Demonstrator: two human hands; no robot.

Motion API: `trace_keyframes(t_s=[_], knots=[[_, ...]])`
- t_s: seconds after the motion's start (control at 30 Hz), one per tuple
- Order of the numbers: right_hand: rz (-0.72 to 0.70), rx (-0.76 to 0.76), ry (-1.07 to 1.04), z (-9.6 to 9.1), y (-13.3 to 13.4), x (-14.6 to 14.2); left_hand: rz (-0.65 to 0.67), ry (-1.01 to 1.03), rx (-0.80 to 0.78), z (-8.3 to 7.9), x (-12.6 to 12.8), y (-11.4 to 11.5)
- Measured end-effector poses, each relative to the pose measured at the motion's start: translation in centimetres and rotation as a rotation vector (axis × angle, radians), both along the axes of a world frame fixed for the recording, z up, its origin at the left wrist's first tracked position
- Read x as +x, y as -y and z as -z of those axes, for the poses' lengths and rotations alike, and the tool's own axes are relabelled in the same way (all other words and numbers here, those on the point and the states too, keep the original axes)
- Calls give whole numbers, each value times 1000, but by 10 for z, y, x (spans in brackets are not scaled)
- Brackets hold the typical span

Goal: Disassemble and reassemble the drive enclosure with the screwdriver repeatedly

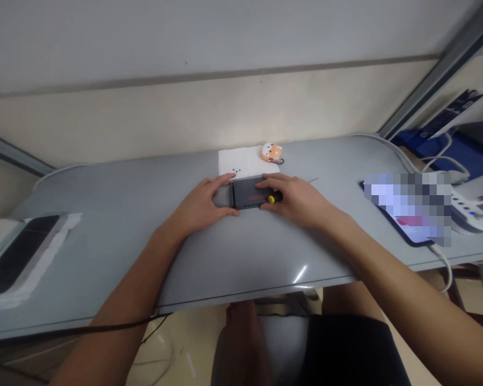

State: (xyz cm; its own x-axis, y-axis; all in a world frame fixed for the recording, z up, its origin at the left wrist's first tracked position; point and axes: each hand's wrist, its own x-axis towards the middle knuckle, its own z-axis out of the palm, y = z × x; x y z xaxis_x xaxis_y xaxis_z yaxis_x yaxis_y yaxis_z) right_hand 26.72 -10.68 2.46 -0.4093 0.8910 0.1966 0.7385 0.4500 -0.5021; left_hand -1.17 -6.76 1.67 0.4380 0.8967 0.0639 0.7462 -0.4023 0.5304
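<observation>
The right hand (300,198), closed round a screwdriver (275,198), touches the box (246,193); the left hand (203,202) is half spread, hold unclear. The box lies lengthwise between, nearer the surface's (116,214) back edge.

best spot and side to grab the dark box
Probably the long edges at its left end, coming from the left: the dark box lies flat, narrow enough that the left hand straddles that end, while the right hand, holding the yellow-ended tool, crowds the other.
</observation>
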Motion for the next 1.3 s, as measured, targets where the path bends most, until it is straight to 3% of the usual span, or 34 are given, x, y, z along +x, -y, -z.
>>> trace_keyframes(t_s=[0.2, 0.3, 0.4, 0.43, 0.5, 0.6, 0.67, 0.77, 0.9, 1.03, 1.3], knots=[[-81, 28, -75, -2, -5, -9, 45, 10, 4, 1, -3, 0], [11, 246, -426, -17, -19, -12, 150, 72, 74, 5, -1, 1], [315, 457, -950, -33, -43, -16, 211, 114, 87, 6, 2, 3], [357, 392, -1109, -35, -51, -17, 216, 116, 84, 6, 3, 3], [447, 123, -1274, -29, -64, -18, 206, 125, 97, 5, 2, 4], [556, -140, -1248, -3, -71, -19, 154, 143, 146, 1, -2, 3], [585, -185, -1196, 16, -69, -21, 123, 146, 156, -1, -5, 3], [607, -113, -1135, 29, -64, -25, 117, 151, 127, -5, -5, 4], [594, -61, -1086, 29, -61, -30, 184, 148, 49, -3, 1, 8], [579, -72, -1040, 30, -61, -31, 215, 127, 82, 2, 6, 9], [577, -147, -1096, 26, -61, -30, 71, 174, 69, -4, 3, 8]])
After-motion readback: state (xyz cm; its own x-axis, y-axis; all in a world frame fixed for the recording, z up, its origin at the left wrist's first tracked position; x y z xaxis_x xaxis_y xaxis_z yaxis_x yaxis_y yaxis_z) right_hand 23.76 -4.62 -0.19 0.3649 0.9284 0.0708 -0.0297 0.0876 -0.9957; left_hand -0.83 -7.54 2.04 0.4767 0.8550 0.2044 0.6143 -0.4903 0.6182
